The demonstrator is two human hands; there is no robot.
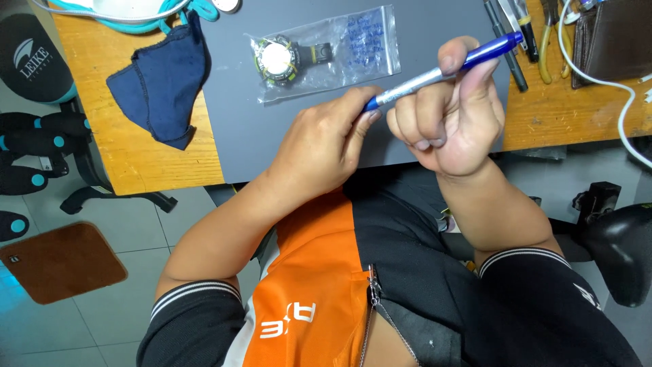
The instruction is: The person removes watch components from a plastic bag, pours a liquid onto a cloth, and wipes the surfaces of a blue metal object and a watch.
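Slim pen (441, 71), glossy blue ends, silver barrel, long axis rising toward upper right. Right hand (451, 126) curled around it; left hand (326, 146) pinches its lower tip, above the matte grey tabletop (238, 115)

blue and silver pen (445, 70), capped, tilted up to the right, held above the grey mat
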